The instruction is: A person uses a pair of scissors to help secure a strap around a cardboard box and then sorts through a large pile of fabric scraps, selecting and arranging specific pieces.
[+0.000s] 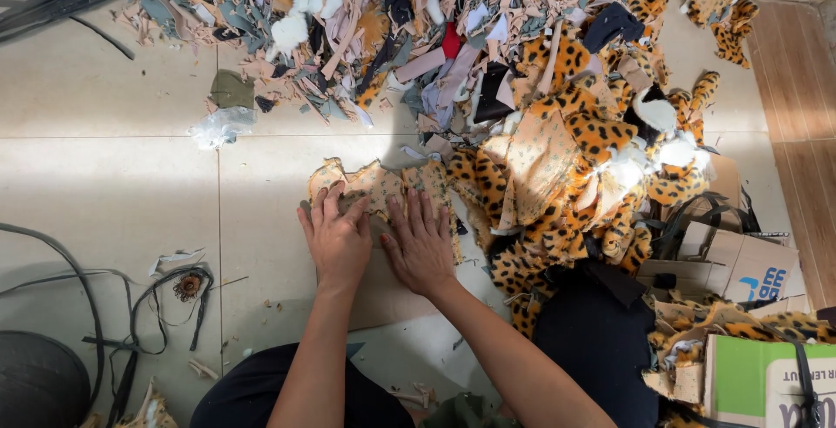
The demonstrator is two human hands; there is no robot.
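Left hand (338, 238) and right hand (421, 248) both flat, fingers spread, pressing tan leopard-print fabric piece (383, 188) on cardboard sheet (392, 293), just left of plush leopard pile (592, 167).

Pale tiled floor (104, 175) carries fabric scraps (366, 19), leopard-print plush pieces (592, 149) and cardboard (749, 262).

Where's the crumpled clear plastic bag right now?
Head view, upper left: the clear plastic bag lies on the floor tiles, just below an olive fabric scrap.

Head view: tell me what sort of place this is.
Probably a small home or floor-level workshop for sewing plush toys. A big heap of fabric scraps covers the tiled floor, leopard-print plush pieces are piled alongside, and both hands press a cut spotted piece flat.
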